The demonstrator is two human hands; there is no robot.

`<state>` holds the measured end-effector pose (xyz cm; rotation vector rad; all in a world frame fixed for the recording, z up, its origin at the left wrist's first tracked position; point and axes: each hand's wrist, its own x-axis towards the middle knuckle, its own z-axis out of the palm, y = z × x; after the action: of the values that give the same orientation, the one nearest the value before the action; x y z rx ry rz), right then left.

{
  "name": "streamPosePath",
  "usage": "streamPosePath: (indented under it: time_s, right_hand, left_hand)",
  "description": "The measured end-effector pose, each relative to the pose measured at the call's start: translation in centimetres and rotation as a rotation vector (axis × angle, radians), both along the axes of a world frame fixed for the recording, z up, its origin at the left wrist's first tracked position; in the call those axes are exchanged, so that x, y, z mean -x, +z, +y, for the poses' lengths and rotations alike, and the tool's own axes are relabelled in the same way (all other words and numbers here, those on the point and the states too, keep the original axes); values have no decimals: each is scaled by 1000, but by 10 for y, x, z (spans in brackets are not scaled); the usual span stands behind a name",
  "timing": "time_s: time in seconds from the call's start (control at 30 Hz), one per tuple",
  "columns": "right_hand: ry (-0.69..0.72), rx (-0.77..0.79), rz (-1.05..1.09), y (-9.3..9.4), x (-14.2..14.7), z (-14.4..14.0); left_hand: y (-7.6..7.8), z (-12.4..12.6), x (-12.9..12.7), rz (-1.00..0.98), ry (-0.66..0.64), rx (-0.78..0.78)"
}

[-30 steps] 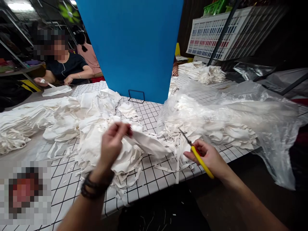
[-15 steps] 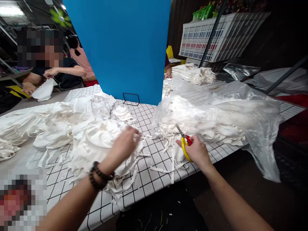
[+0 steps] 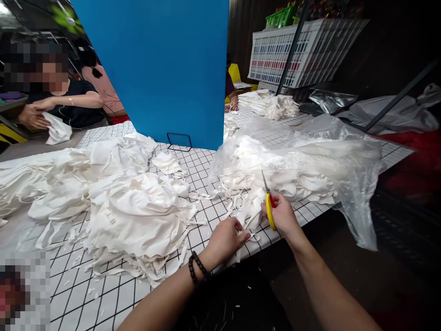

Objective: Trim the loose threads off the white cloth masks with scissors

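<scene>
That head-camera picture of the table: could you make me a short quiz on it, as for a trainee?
1. True or false: the right hand holds yellow-handled scissors.
2. What does the left hand reach onto? A) the blue board B) the loose white strips C) the white crate
3. Fill in: the white pieces right of the scissors lie partly under a clear plastic ____.

Key:
1. True; the blades point up and away from the person.
2. B; the hand rests among the white strips near the edge of the gridded table, below the heap in the plastic bag.
3. bag.
</scene>
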<state>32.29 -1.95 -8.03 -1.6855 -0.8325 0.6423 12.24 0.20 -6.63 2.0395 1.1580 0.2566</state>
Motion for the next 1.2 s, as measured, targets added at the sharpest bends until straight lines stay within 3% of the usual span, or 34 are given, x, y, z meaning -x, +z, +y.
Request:
streamPosePath:
  time_s: [0.2,0.27,0.37,0.43,0.57,0.73,0.87,1.0,1.2]
  right_hand:
    - [68,-174,363,25,9,-25]
    - [86,-233,462,33,8,-26]
    - [96,-298,567,39,6,-24]
    - [109,-328,611,40,6,-23]
    - [111,-405,756,43,13,-18]
    - [174,-481,890,58,42,-1]
    - [310,-451,820,65,74,12]
    - [314,-377,620,54,88,9]
    - [207,-188,411,24,78,-12]
  left_hand:
    - [4,-8,-14,-148,47,23]
    - [10,-7,-17,-271,-6,212]
    - [17,-8,-19,-484,-81,654]
    - [19,-11,-17,-627,-76,870]
    - [24,-20,-4,-906,71,1042]
    - [45,-23,33,-1141,257,954]
    - [58,-23,61,-1249,407,795]
    - [49,-28,76,-1239,490,695]
    - [34,-30,79,-981,485,455]
